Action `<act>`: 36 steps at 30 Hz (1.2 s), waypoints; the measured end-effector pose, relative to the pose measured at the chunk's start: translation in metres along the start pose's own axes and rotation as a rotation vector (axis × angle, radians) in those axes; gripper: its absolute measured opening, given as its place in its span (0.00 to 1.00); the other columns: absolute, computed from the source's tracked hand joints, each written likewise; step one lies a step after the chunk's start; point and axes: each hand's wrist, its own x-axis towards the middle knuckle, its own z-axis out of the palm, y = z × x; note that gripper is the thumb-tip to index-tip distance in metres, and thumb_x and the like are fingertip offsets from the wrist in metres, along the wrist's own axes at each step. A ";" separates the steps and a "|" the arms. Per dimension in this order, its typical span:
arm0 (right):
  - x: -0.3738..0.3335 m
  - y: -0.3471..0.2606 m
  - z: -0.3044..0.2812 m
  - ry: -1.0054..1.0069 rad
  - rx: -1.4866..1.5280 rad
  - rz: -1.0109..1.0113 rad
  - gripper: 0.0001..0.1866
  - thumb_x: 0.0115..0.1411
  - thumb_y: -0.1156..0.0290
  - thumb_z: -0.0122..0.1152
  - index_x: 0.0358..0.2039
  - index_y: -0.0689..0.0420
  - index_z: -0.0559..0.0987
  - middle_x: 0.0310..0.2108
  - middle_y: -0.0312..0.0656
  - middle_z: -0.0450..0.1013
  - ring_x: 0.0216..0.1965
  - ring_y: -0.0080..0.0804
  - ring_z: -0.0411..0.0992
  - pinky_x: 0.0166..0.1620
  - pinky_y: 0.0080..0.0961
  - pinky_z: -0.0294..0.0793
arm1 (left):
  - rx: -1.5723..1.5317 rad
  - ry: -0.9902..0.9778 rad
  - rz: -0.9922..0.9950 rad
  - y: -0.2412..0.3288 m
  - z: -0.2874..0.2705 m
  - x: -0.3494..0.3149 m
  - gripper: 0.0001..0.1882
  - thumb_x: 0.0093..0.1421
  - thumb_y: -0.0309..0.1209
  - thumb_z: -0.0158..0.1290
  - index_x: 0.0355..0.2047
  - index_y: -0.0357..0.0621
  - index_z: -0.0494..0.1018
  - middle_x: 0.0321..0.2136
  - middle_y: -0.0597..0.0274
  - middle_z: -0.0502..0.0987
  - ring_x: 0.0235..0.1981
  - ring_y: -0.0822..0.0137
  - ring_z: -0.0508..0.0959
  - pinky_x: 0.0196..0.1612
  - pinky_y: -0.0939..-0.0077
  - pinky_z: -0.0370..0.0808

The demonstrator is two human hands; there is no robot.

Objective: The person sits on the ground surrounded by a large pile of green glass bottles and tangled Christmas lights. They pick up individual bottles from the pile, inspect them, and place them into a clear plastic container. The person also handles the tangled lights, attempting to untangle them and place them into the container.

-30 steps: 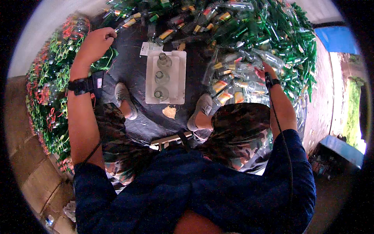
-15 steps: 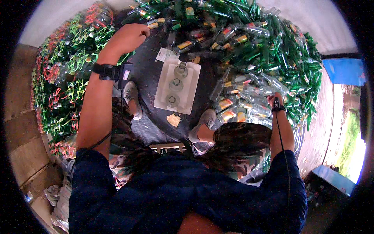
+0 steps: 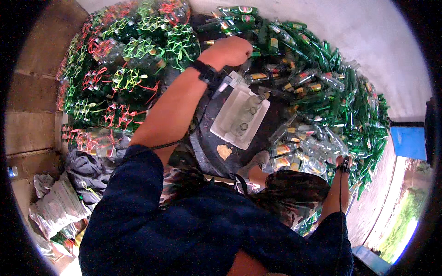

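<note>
Green/clear btl heap [image 3: 352,108] is sprawling far side & R; white tray [image 3: 225,115] is holding upright btls [image 3: 240,129]. L hand [image 3: 235,51] is curling, R hand [image 3: 343,162] is hanging, both nr heap; can't tell grips. Nudged btls could be sliding.

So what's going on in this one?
Someone is working bare-handed among a lot of glass bottles. The left hand is closed over the far edge of the loose bottle pile; whether it holds anything is unclear. The right hand is by the clear bottles on the pile's near right side, its grip too small to make out. Between the arms, three clear bottles stand in a white tray. Tied bottle bundles are stacked at left.
</note>
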 end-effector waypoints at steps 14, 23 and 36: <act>0.127 -0.024 -0.142 0.433 0.389 -0.488 0.17 0.54 0.67 0.58 0.45 0.55 0.74 0.33 0.38 0.70 0.30 0.30 0.70 0.30 0.31 0.73 | -0.103 0.011 0.064 0.029 -0.017 -0.002 0.13 0.51 0.29 0.49 0.35 0.47 0.80 0.33 0.49 0.80 0.37 0.46 0.80 0.40 0.52 0.76; 0.110 -0.246 -0.314 -0.311 1.408 -0.009 0.22 0.50 0.76 0.57 0.49 0.56 0.76 0.40 0.43 0.73 0.39 0.37 0.73 0.35 0.34 0.75 | -0.028 0.045 -0.001 0.006 -0.015 -0.006 0.13 0.51 0.29 0.49 0.35 0.47 0.81 0.34 0.47 0.80 0.37 0.45 0.80 0.41 0.52 0.76; 0.111 -0.380 -0.287 -0.252 0.875 -0.739 0.22 0.52 0.69 0.62 0.49 0.54 0.78 0.48 0.48 0.74 0.46 0.44 0.74 0.45 0.36 0.76 | -0.079 0.047 0.038 0.003 -0.015 -0.004 0.11 0.52 0.30 0.50 0.33 0.44 0.79 0.34 0.49 0.80 0.38 0.46 0.79 0.42 0.53 0.75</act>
